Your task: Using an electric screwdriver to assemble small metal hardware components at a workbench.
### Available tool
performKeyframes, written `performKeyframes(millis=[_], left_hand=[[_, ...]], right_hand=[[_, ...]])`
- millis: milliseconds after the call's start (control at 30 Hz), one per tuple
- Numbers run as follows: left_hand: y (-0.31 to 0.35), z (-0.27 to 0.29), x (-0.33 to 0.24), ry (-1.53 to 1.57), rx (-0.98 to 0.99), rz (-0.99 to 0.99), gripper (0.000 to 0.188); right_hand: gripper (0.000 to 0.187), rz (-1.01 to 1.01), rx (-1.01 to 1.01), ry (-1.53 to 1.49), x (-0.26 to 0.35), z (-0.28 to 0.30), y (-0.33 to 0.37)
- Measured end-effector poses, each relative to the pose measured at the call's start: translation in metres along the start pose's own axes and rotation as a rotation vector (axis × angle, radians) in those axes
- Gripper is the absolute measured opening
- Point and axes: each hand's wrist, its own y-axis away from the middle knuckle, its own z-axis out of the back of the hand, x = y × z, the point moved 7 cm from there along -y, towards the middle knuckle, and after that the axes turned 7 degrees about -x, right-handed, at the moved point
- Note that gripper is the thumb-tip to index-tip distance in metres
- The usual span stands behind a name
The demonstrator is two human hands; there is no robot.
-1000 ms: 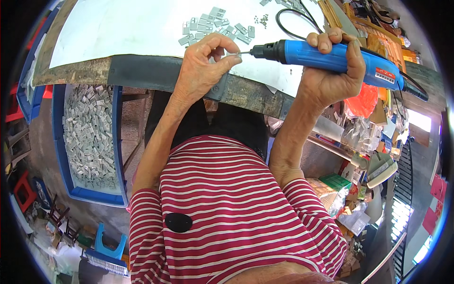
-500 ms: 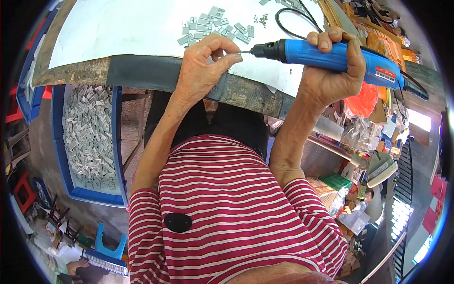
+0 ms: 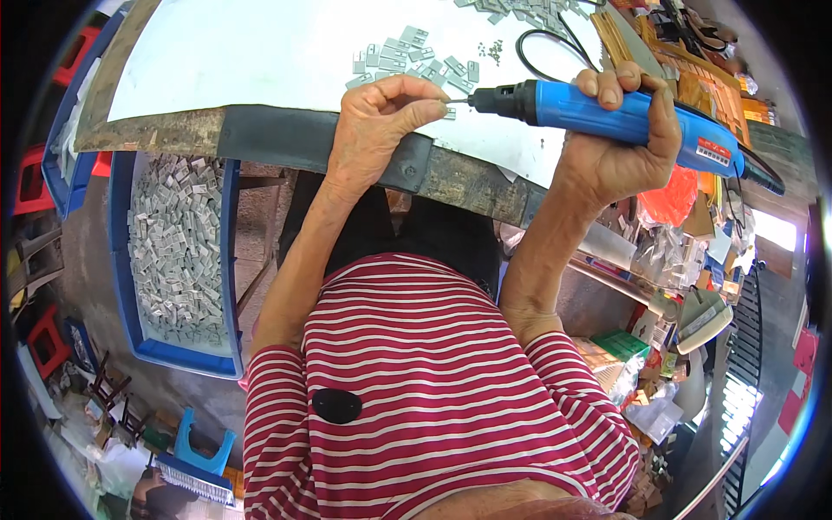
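Note:
My right hand (image 3: 620, 130) is wrapped round a blue electric screwdriver (image 3: 585, 113), held level above the table's near edge with its black nose toward the left. A thin metal bit (image 3: 459, 101) runs from the nose to the fingertips of my left hand (image 3: 374, 126). Thumb and forefinger of that hand are pinched at the bit's tip; whatever small thing lies between them is hidden. Just beyond, several flat grey rectangular pieces (image 3: 392, 65), resembling small pencil sharpeners, lie loosely grouped. Tiny brass-coloured bits (image 3: 494, 50), perhaps screws, are scattered to their right.
White sheeting (image 3: 260, 61) covers the worn wooden table (image 3: 156, 132). A blue crate (image 3: 232, 260) full of grey pieces stands at lower left. The screwdriver's black cable (image 3: 523, 54) loops across the sheet. More grey pieces (image 3: 529, 10) lie at the far edge; cluttered goods (image 3: 667, 347) fill the right.
The whole view has shifted slightly, so the table and crate appear farther right. Both hands keep nearly the same pose, left fingertips still at the bit and right hand still gripping the screwdriver.

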Motion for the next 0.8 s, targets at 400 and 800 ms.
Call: performKeyframes(millis=[400,800], left_hand=[[-0.0009,-0.0004,0.0017,0.023,0.028,0.032,0.014],[-0.0038,0.0007,0.0047,0.281,0.011,0.126,0.013]], right_hand=[[0.015,0.023,-0.042,0.013,-0.0005,0.0030,0.0007],[0.015,0.061,-0.113,0.009,-0.0068,-0.0002,0.0052]])
